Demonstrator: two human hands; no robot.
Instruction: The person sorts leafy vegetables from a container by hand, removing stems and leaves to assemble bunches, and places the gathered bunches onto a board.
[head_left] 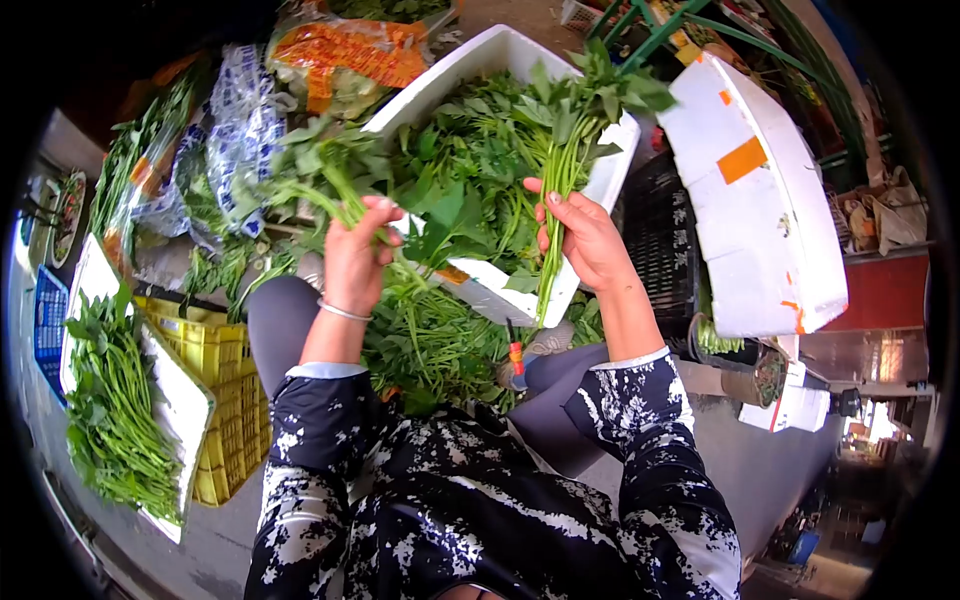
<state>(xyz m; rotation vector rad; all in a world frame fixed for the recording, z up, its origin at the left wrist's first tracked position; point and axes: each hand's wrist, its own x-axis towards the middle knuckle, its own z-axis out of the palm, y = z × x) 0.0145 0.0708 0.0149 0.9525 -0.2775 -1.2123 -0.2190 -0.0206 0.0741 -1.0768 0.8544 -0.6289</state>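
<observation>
My left hand [358,250] is closed round a small bunch of leafy green stems [325,185], whose leaves point up and to the left. In my right hand [585,235] is another bunch of long green stems [556,240], held upright between thumb and fingers, with its leaves at the top. Behind both hands stands a white foam box [490,50] filled with loose leafy greens [470,130]. More greens [430,335] lie in a heap below the box, between my knees. A knife-like tool with a red and yellow handle [517,358] shows beside my shoe.
At the left, a white foam lid [195,410] bears piled greens [120,420] beside yellow crates [230,440]. On the right are a black crate [660,240] and a white foam box [760,200] with orange tape. Plastic bags [245,130] of vegetables lie at the back left.
</observation>
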